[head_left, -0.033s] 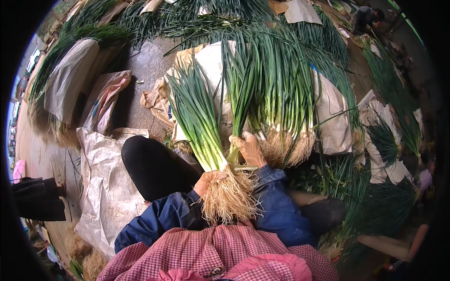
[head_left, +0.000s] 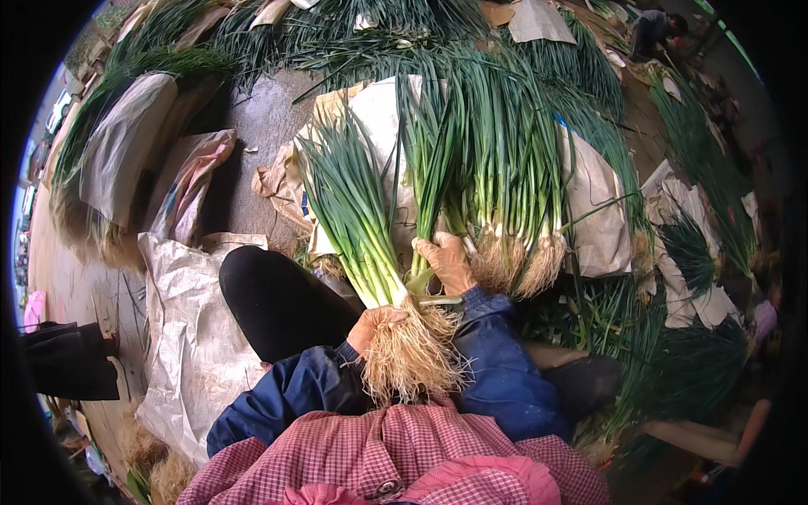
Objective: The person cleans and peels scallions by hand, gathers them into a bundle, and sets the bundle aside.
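My left hand (head_left: 375, 328) is closed around the white lower stems of a bunch of spring onions (head_left: 358, 219), held at a slant over my lap. Their pale, tangled roots (head_left: 412, 358) spill over and hide part of its fingers. My right hand (head_left: 448, 263), beside the bunch, is closed at the lower end of more green stalks (head_left: 431, 160). How many stalks it grips is hidden. Just below that hand, a loose pale-green leaf (head_left: 439, 300) sticks out sideways above the roots. Both hands look gloved or soil-stained.
Right of my right hand, several spring onions (head_left: 513, 168) lie with roots toward me. A whitish sack (head_left: 198, 337) is spread at the left. Covered onion heaps (head_left: 126, 143) stand beyond, with more greens (head_left: 690, 370) at the right. A person (head_left: 656, 35) crouches far right.
My right hand has shifted very slightly away from the bunch, and the loose leaf below it has tilted. The left hand keeps its hold on the spring onions.
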A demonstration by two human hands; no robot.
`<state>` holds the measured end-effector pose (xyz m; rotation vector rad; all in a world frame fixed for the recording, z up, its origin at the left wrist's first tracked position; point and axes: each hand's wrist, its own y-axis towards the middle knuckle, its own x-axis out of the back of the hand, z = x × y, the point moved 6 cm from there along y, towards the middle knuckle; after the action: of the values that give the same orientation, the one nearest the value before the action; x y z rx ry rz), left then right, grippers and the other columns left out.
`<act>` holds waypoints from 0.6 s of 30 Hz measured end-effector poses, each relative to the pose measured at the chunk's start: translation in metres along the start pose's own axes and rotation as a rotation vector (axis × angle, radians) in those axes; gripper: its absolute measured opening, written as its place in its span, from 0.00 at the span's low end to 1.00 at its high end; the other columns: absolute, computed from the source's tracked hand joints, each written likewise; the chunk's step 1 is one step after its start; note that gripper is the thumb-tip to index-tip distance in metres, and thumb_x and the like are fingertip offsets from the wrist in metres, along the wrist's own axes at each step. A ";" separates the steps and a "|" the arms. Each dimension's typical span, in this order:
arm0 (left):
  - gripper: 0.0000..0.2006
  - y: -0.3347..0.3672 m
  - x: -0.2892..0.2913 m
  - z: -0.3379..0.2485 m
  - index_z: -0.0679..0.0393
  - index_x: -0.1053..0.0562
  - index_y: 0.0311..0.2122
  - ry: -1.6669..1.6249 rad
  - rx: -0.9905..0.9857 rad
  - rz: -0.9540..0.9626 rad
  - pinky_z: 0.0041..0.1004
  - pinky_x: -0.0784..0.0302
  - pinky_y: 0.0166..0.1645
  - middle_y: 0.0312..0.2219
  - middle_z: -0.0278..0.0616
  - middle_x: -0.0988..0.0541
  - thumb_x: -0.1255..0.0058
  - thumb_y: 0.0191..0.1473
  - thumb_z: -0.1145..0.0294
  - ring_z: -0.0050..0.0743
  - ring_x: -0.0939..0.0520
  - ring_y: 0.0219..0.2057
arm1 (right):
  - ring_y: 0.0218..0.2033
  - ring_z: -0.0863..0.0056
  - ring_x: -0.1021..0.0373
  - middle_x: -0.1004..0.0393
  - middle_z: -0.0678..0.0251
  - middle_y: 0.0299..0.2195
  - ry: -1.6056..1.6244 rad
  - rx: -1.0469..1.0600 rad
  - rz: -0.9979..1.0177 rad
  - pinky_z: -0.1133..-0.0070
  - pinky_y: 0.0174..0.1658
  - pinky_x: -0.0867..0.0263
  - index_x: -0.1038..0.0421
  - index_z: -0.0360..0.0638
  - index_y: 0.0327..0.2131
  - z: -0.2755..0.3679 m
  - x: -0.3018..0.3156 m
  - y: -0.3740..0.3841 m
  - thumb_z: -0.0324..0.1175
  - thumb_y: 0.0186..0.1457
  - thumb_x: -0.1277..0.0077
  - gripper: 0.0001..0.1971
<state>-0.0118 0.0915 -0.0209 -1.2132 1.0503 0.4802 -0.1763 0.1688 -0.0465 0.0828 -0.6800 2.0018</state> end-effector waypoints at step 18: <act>0.05 -0.005 0.026 0.003 0.68 0.28 0.30 0.033 0.084 -0.092 0.29 0.22 0.35 0.26 0.45 0.23 0.53 0.45 0.80 0.33 0.21 0.27 | 0.26 0.88 0.36 0.29 0.66 0.39 0.679 0.235 -0.243 0.91 0.27 0.39 0.36 0.37 0.46 0.014 0.044 -0.099 0.33 0.56 0.58 0.15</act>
<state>0.0059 0.0868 -0.0401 -1.1920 1.0284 0.3428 -0.1199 0.2330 0.0222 -0.3463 0.0023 1.7116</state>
